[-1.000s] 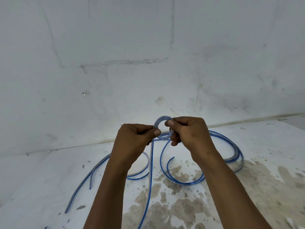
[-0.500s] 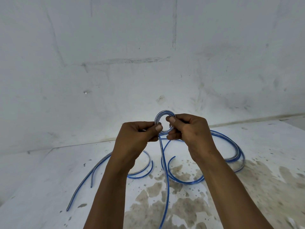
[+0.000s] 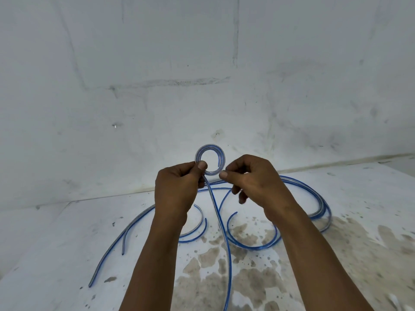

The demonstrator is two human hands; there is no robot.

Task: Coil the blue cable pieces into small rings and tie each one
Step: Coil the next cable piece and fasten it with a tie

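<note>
Your left hand (image 3: 177, 189) pinched a small blue cable ring (image 3: 210, 159) at its lower left; your right hand (image 3: 253, 180), fingers curled, pinched its lower right edge. Its tail (image 3: 221, 223) hung down. More blue cable pieces (image 3: 314, 205) lay on the stained white floor (image 3: 348, 254), below a scuffed white wall (image 3: 202, 63).

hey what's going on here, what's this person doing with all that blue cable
A person is winding a piece of blue cable into a small ring, held up in front of a white wall. The left hand pinches the ring at its lower left, and the uncoiled tail hangs down from that grip. The right hand sits at the ring's lower right, thumb and forefinger at its edge. The ring is not tied yet. More loose blue cable pieces lie curved on the stained white floor below.
</note>
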